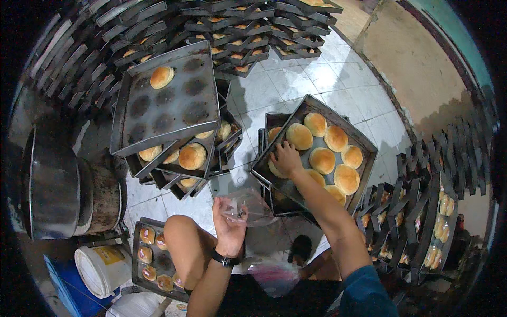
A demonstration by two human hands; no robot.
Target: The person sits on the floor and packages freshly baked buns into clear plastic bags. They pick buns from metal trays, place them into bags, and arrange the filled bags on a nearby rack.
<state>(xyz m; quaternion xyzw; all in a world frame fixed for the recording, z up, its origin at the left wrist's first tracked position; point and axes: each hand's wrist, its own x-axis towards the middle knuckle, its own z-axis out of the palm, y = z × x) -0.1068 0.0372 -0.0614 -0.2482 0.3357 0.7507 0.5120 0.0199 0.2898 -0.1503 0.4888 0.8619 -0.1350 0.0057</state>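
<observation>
A clear plastic bag [253, 206] hangs from my left hand [231, 228], its mouth around my fingers and its body spreading to the right. My right hand [287, 158] reaches into a dark metal tray [358, 138] of round golden buns. Its fingers lie between a bun [299, 136] at the upper left and a partly covered bun [276, 169] in the left corner. Whether they grip either one cannot be made out. Several other buns [323, 160] sit in this tray, some partly behind my forearm. More plastic bags [275, 277] rest in my lap.
At left, a stack of trays is topped by one tray [178, 105] with a single bun [162, 77]. A low tray [136, 245] of wrapped buns lies beside my knee, near a white bucket [93, 273]. Stacked bun trays line the back [237, 39] and right [396, 222].
</observation>
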